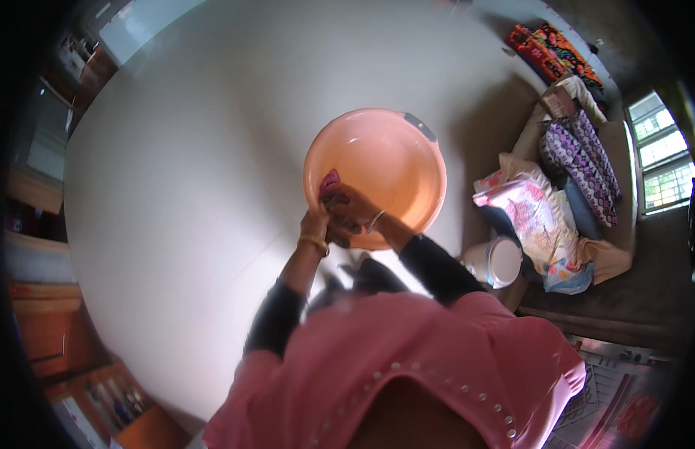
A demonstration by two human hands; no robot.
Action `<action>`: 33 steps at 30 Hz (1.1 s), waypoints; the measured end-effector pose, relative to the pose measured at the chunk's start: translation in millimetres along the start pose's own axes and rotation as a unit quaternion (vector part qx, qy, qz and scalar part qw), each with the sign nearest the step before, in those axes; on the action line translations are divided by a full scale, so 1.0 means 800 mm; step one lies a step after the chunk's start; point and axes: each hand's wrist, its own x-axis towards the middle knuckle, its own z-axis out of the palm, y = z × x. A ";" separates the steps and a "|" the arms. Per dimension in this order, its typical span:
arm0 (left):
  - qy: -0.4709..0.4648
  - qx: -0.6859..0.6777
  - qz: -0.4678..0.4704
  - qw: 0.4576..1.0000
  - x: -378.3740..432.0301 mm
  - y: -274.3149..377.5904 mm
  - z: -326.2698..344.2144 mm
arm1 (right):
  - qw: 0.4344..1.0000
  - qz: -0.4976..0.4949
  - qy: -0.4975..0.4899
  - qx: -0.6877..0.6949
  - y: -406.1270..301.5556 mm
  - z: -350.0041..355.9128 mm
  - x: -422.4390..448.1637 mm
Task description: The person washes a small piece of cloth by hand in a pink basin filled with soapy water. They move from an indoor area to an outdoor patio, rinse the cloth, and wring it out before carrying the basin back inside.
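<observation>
An orange plastic basin with a grey patch on its far right rim is in front of me. At its near left rim my left hand, a yellow bangle on the wrist, appears to grip the edge; its fingers are partly hidden. My right hand, with a pale bangle, reaches over the rim beside the left one. A crumpled magenta cloth pokes out from its curled fingers against the basin's inner wall. The basin's inside looks wet or shiny near the bottom.
Pale smooth floor spreads around the basin. On the right, a sofa carries a patterned purple cloth and a floral cloth. A lidded white bucket stands before it. Wooden furniture lines the left.
</observation>
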 end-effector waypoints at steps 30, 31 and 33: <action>0.164 -0.016 0.023 0.986 0.404 0.366 -0.007 | 0.932 -0.289 -0.045 -0.215 -0.109 -0.115 0.583; 0.166 -0.005 0.024 0.986 0.418 0.383 -0.014 | 0.888 -0.341 -0.039 -0.304 -0.119 -0.107 0.616; 0.168 0.018 0.022 0.985 0.446 0.413 -0.024 | 0.827 -0.346 -0.011 -0.444 -0.122 -0.097 0.679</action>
